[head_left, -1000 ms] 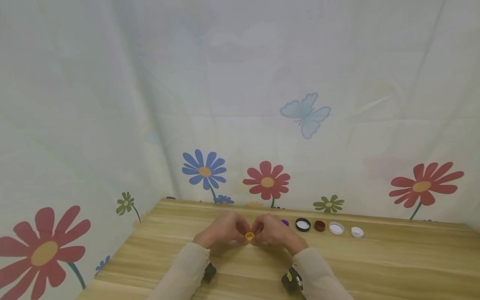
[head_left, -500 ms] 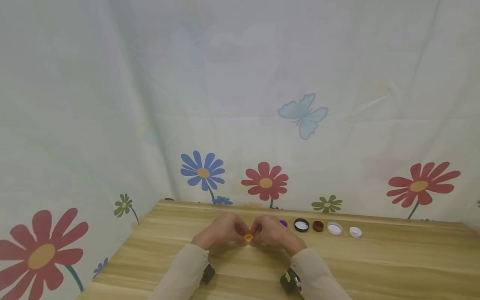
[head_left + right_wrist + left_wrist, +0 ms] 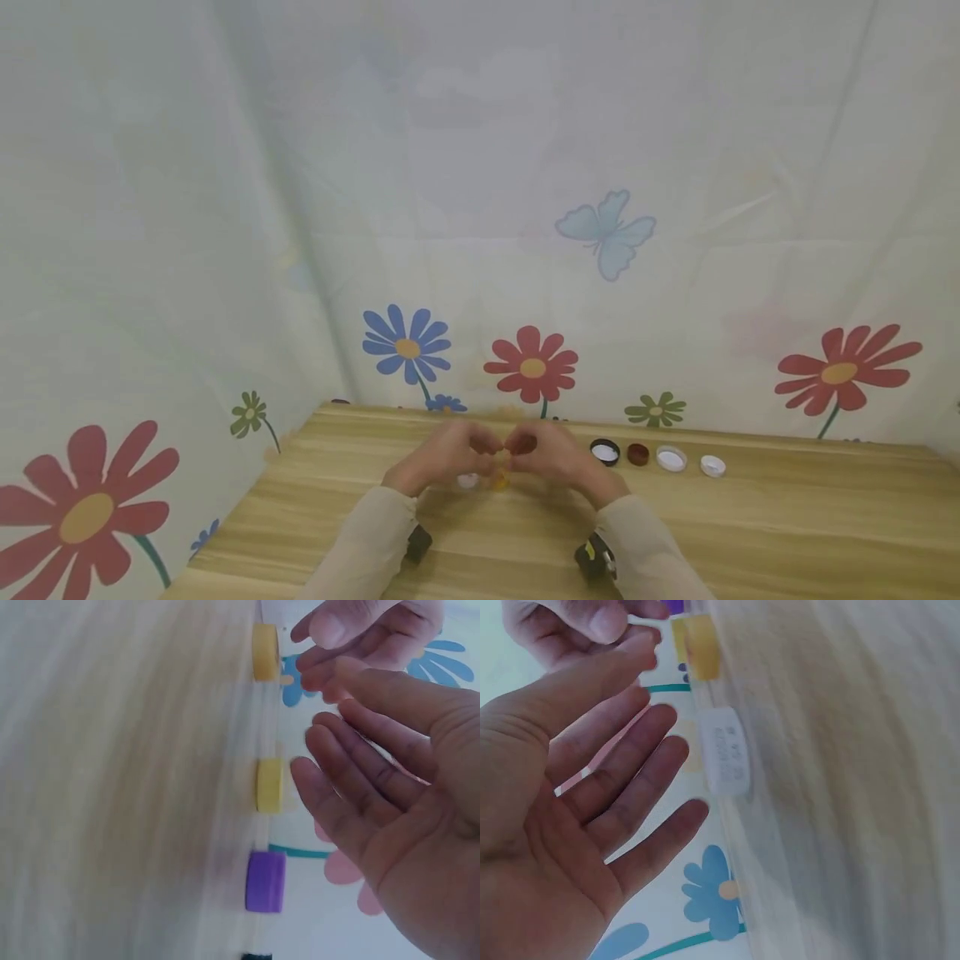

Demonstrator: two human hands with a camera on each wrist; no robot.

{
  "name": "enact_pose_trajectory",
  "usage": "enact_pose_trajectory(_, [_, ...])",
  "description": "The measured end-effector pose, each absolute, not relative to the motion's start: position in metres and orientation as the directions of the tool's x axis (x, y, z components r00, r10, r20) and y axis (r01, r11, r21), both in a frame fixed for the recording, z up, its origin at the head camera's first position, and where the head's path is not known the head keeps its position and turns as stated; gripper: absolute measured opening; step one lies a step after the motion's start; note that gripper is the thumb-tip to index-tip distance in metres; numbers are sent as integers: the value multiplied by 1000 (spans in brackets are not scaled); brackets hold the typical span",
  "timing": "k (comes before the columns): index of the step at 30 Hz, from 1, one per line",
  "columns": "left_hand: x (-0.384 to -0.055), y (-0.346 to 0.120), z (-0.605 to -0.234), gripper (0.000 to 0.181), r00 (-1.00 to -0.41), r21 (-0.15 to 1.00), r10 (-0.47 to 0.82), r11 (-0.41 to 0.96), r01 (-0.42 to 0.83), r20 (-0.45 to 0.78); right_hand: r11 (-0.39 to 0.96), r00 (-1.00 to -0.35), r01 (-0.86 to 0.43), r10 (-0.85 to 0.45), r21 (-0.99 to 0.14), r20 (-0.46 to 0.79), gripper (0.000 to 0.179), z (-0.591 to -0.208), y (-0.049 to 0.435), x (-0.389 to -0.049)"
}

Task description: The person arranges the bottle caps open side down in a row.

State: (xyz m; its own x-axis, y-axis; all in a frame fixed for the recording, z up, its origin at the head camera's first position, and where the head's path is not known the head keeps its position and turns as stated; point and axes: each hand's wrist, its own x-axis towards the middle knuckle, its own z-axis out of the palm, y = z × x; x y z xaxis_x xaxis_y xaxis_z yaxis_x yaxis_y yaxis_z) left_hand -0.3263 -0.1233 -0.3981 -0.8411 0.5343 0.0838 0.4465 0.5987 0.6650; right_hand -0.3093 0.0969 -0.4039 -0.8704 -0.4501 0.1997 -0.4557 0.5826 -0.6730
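An orange bottle cap [image 3: 500, 481] stands on the table just below the fingertips of both hands. My left hand [image 3: 577, 795] is empty, its fingers spread and slightly bent, palm showing in the left wrist view. My right hand [image 3: 382, 780] also holds nothing, fingers relaxed above the tabletop. A white cap [image 3: 724, 750] with printed marks lies under the left hand. In the right wrist view a yellow cap [image 3: 270, 785] and a purple cap [image 3: 266, 882] are set in line near the right fingers. The right hand hides the purple cap in the head view.
To the right of the hands run a black-rimmed lid [image 3: 604, 452], a dark red cap [image 3: 637, 454], a clear-rimmed white lid [image 3: 671, 458] and a small white cap [image 3: 712, 466]. Behind the wooden table [image 3: 480, 550] hangs a flower-printed cloth [image 3: 465, 167].
The orange cap, pinched between both hands earlier, now stands on the table, released. The hands have lifted slightly off it, and the right hand has shifted to the right.
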Motion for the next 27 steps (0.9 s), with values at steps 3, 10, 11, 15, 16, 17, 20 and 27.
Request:
enact_pose_trajectory(3, [-327, -118, -395, 34, -861, 677, 500, 600, 426, 98, 592, -882, -449, -412, -669, 227, 20, -401, 101, -310])
enact_pose_trajectory(10, [-333, -100, -394, 36, -848, 657, 504, 586, 474, 163, 629, -898, -437, -344, -643, 274, 19, -400, 113, -310])
enact_pose_trajectory(11, [-333, -98, -394, 35, -848, 661, 503, 581, 474, 165, 630, -898, -438, -337, -641, 283, 19, -400, 114, -311])
enact_pose_trajectory(15, [-334, -89, -392, 33, -848, 673, 499, 568, 474, 176, 631, -894, -448, -328, -633, 305, 18, -401, 119, -312])
enact_pose_trajectory(16, [-335, -88, -392, 33, -851, 672, 495, 571, 472, 177, 630, -891, -453, -329, -630, 312, 18, -402, 120, -312])
enact_pose_trajectory(17, [-335, -86, -392, 33, -853, 671, 491, 575, 469, 177, 631, -889, -457, -331, -627, 315, 18, -402, 121, -312])
enact_pose_trajectory(20, [-336, -82, -392, 34, -861, 670, 478, 583, 460, 175, 635, -884, -467, -336, -615, 324, 19, -402, 124, -314])
enact_pose_trajectory(27, [-339, -79, -395, 35, -871, 663, 469, 607, 438, 146, 649, -895, -446, -322, -616, 309, 19, -408, 128, -320])
